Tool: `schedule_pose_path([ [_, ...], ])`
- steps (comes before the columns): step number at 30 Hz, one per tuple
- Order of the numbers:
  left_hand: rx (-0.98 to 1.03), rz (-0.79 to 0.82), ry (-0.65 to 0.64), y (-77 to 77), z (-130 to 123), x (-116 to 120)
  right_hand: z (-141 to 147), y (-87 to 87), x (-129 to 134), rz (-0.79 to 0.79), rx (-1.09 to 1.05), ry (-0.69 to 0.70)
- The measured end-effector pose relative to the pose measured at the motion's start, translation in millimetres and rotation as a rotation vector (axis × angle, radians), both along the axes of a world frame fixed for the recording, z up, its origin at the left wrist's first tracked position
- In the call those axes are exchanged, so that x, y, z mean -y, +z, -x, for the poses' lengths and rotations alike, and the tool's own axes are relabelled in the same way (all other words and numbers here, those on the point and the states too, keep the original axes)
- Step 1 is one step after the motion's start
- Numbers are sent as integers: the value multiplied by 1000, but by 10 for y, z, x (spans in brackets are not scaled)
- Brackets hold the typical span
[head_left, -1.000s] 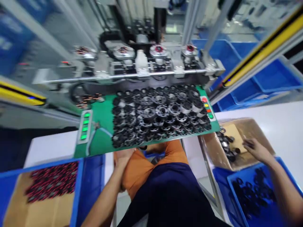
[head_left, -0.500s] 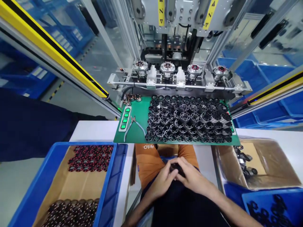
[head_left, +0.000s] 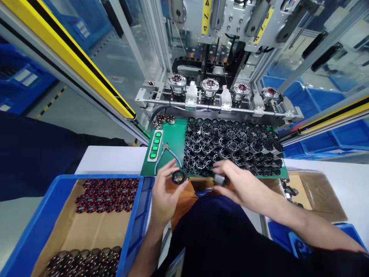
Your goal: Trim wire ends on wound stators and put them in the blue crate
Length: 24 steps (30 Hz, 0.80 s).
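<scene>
My left hand (head_left: 165, 188) grips a black toothed ring (head_left: 179, 177) between thumb and fingers, its round opening facing up. Over the front edge of the green mat (head_left: 173, 132), my right hand (head_left: 235, 179) is closed on a grey and black motor stator core (head_left: 219, 180), blurred and partly covered by the fingers. Many similar black-rimmed stator cores (head_left: 232, 146) stand in packed rows on the mat, just beyond my right hand. Cutting pliers (head_left: 165, 148) with pale blue handles lie on the mat beyond my left hand.
Behind the mat, a winding machine's fixtures (head_left: 210, 86) hold several stators. Green buttons (head_left: 155, 144) and a few copper-wound stators (head_left: 164, 120) are at the mat's left. A blue bin (head_left: 135, 223) of wound stators stands left; a lined box (head_left: 323, 192) of parts stands right.
My hands were together over the lap around a dark part. They have moved apart and forward to the mat edge, the left with the ring, the right with the stator core.
</scene>
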<state>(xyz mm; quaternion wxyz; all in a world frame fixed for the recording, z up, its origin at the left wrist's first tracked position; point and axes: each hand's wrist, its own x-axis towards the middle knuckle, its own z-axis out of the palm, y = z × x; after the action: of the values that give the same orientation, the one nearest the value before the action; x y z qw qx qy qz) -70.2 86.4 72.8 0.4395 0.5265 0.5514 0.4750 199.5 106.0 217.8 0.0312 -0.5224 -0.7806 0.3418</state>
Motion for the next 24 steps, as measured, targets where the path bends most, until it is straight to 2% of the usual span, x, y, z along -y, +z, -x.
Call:
schedule_pose_path([
  [3, -276, -265, 29, 68, -86, -356, 224, -120, -327, -287, 225, 182],
  [6, -359, -334, 21, 39, -214, -526, 321, -267, -543, -423, 400, 304],
  [9, -363, -280, 44, -40, -324, -564, 320, -364, -656, -444, 481, 364],
  [13, -341, -206, 54, -124, -407, -559, 276, -403, -710, -423, 522, 382],
  [19, -312, -274, 18, -156, -422, -590, 284, -441, -673, -490, 536, 387],
  [24, -309, -270, 21, -177, -415, -592, 301, -462, -643, -566, 557, 353],
])
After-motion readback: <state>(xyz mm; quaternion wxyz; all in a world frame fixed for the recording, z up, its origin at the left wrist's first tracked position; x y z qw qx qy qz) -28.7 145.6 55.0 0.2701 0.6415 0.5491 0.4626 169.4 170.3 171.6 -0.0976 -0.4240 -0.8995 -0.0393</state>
